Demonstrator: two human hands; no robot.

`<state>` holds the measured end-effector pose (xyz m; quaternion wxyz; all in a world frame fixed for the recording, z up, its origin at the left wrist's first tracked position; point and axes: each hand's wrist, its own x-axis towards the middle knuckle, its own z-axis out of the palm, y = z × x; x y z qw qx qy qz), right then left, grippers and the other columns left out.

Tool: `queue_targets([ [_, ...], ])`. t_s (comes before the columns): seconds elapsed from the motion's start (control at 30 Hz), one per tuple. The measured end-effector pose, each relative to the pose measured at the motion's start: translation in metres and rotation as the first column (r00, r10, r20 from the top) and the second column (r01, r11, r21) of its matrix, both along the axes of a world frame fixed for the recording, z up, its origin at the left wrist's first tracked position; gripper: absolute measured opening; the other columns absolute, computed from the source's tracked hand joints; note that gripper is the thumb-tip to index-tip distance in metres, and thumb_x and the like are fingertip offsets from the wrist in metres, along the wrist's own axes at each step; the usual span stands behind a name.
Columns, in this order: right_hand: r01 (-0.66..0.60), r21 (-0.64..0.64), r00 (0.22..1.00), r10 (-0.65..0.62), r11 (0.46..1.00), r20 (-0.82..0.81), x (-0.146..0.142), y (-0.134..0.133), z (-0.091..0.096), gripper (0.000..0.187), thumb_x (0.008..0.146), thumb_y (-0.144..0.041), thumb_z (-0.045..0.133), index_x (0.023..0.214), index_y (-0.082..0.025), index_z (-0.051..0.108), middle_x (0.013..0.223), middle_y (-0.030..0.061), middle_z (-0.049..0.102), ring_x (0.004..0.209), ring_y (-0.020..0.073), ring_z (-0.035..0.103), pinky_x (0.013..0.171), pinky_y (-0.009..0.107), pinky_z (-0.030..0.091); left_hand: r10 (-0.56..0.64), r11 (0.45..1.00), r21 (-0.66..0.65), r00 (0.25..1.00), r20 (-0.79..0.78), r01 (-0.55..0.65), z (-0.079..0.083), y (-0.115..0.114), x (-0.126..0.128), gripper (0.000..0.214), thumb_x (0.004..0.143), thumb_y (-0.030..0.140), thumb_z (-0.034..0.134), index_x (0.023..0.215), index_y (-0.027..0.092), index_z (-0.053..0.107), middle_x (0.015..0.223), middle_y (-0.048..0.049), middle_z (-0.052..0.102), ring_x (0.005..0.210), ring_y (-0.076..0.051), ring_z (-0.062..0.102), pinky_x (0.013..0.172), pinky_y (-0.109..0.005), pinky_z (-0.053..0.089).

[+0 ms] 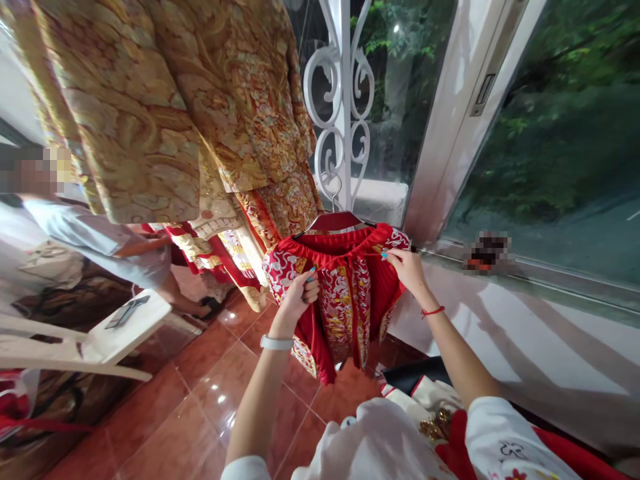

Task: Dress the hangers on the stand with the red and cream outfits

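At the window, I see the red skirt (345, 300) hanging on a hanger (333, 220) hooked to the white grille (340, 100). Left hand (297, 297) closed on its upper left side, right hand (407, 270) pinching the waistband's right end. Gold robe (165, 113) hangs just beside, upper left.

left hand (299, 297): raised, curled in a grip | right hand (407, 270): raised, pinching | both arms extended forward
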<state>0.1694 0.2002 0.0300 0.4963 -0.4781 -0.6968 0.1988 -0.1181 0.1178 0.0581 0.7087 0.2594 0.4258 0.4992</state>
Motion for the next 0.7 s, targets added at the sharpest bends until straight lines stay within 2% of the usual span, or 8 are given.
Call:
queue_targets([
  [0.1,-0.176,-0.03,0.975,0.17,0.984,-0.143,0.001,-0.01,-0.006,0.026,0.088,-0.04,0.059,0.102,-0.02,0.07,0.091,0.0065,0.074,0.074,0.0197,0.064,0.068,0.03,0.047,-0.053,0.998,-0.028,0.994,0.093,0.056,-0.014,0.003,0.002,0.027,0.085,0.024,0.057,0.07,0.021,0.034,0.053,0.012,0.013,0.037,-0.005,0.012,0.035,-0.016,0.01],
  [0.17,-0.293,-0.039,0.946,0.284,0.955,-0.159,0.008,-0.013,-0.001,0.028,0.086,-0.04,0.062,0.104,-0.02,0.068,0.085,0.0031,0.07,0.067,0.0158,0.058,0.063,0.027,0.043,-0.155,0.985,-0.055,0.977,0.149,0.165,-0.021,0.004,0.008,0.02,0.083,0.02,0.053,0.072,0.021,0.037,0.054,0.0113,0.015,0.037,-0.004,0.013,0.035,-0.016,0.01],
  [0.3,-0.402,-0.171,0.905,0.418,0.9,0.074,0.02,-0.014,0.006,0.023,0.081,-0.038,0.067,0.09,-0.019,0.075,0.061,-0.0037,0.051,0.055,0.0114,0.042,0.057,0.026,0.033,-0.306,0.941,-0.1,0.939,0.159,0.323,-0.029,0.0,0.023,0.015,0.083,0.014,0.053,0.073,0.019,0.042,0.056,0.0104,0.02,0.038,-0.003,0.013,0.036,-0.015,0.008],
  [0.37,-0.307,-0.154,0.925,0.332,0.939,0.187,0.017,-0.013,0.004,0.021,0.082,-0.032,0.066,0.092,-0.019,0.078,0.057,-0.0045,0.046,0.053,0.0117,0.04,0.056,0.027,0.032,-0.326,0.944,-0.01,0.935,0.136,0.33,-0.027,-0.002,0.025,0.013,0.082,0.013,0.058,0.077,0.018,0.047,0.058,0.0096,0.026,0.039,-0.002,0.014,0.037,-0.014,0.009],
  [0.47,-0.039,0.079,0.985,0.025,0.996,0.174,-0.005,-0.013,0.002,0.021,0.085,-0.025,0.061,0.094,-0.018,0.079,0.064,-0.0001,0.055,0.057,0.0147,0.047,0.06,0.03,0.038,-0.338,0.925,0.2,0.94,0.04,0.324,-0.016,-0.003,0.021,0.015,0.079,0.018,0.068,0.087,0.017,0.056,0.067,0.0064,0.04,0.042,0.0,0.015,0.038,-0.014,0.012],
  [0.57,0.219,0.279,0.976,-0.215,0.935,-0.046,-0.041,-0.013,0.007,0.02,0.089,-0.024,0.059,0.09,-0.019,0.079,0.083,0.0067,0.066,0.072,0.0187,0.058,0.07,0.032,0.046,-0.262,0.893,0.343,0.956,-0.131,0.292,-0.004,-0.001,0.016,0.028,0.079,0.028,0.074,0.104,0.017,0.066,0.066,0.0068,0.038,0.045,-0.001,0.017,0.042,-0.016,0.015],
  [0.63,0.287,0.315,0.952,-0.234,0.905,-0.197,-0.063,-0.009,0.014,0.018,0.089,-0.026,0.062,0.084,-0.02,0.078,0.085,0.0075,0.067,0.077,0.0198,0.06,0.074,0.033,0.048,-0.152,0.872,0.421,0.957,-0.248,0.248,0.001,0.003,0.015,0.04,0.081,0.034,0.073,0.117,0.016,0.068,0.06,0.0089,0.029,0.047,-0.004,0.019,0.045,-0.018,0.018],
  [0.7,0.133,0.286,0.97,-0.065,0.949,-0.236,-0.077,-0.003,0.022,0.018,0.088,-0.027,0.064,0.077,-0.019,0.077,0.078,0.0059,0.066,0.073,0.0187,0.06,0.07,0.031,0.049,0.0,0.838,0.507,0.929,-0.369,0.202,0.003,0.01,0.016,0.046,0.084,0.037,0.07,0.125,0.016,0.067,0.058,0.009,0.027,0.049,-0.007,0.023,0.049,-0.019,0.024],
])
